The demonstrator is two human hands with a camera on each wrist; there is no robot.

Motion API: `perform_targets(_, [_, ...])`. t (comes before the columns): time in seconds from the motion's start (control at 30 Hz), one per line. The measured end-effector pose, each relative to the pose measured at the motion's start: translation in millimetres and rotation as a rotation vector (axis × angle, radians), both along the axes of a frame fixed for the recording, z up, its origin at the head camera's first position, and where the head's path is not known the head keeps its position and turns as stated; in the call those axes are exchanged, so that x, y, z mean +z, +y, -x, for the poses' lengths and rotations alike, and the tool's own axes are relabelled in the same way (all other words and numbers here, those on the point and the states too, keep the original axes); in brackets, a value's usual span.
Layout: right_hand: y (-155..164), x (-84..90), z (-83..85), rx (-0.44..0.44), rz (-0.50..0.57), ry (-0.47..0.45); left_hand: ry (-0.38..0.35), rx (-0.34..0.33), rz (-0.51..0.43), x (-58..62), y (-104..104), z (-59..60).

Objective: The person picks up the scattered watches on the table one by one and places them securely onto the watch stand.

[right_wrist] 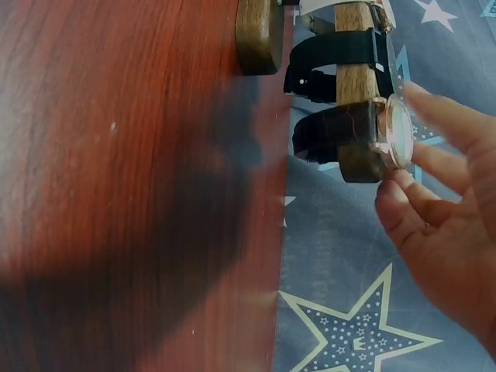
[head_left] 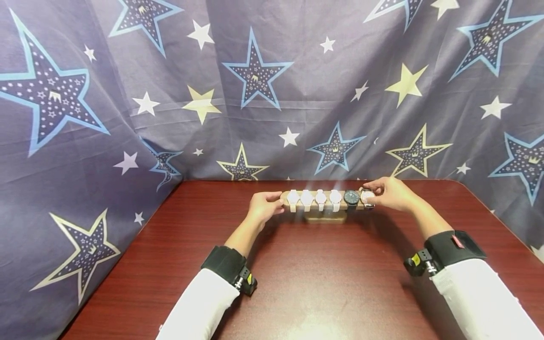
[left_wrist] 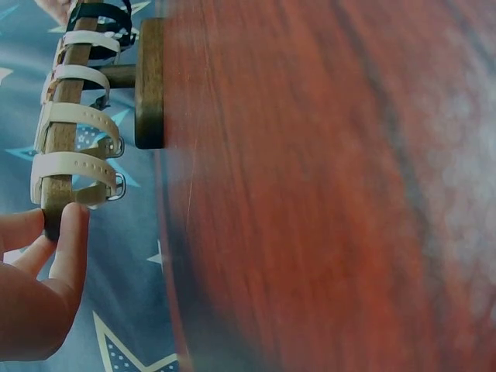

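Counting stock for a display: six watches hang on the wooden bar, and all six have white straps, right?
Not all. Six watches sit on the bar, but only four have white straps. The fifth has a black strap and the end watch, by the right hand, a dark one. The right wrist view shows both.

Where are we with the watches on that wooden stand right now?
Six watches sit on the wooden watch stand: four white watches, a black watch and a rose-gold watch at the right end. The left hand steadies the bar's left end; the right hand has its fingers at the rose-gold watch. Nothing else waits on the table.
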State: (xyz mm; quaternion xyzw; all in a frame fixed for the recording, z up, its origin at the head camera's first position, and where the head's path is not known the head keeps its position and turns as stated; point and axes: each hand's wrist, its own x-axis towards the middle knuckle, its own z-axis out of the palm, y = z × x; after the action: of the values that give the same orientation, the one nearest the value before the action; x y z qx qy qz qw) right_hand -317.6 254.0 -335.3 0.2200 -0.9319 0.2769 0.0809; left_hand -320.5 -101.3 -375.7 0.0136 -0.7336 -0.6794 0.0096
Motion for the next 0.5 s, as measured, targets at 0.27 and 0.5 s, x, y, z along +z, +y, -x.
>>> perform_targets(0.27, [5.8, -3.5, -0.1, 0.095, 0.009, -0.028, 0.008, 0.001, 0.003, -0.5, -0.2, 0.6])
perform_targets(0.5, [6.2, -0.4, 1.0, 0.142, -0.021, -0.094, 0.005, -0.001, 0.005, -1.5, 0.4, 1.5])
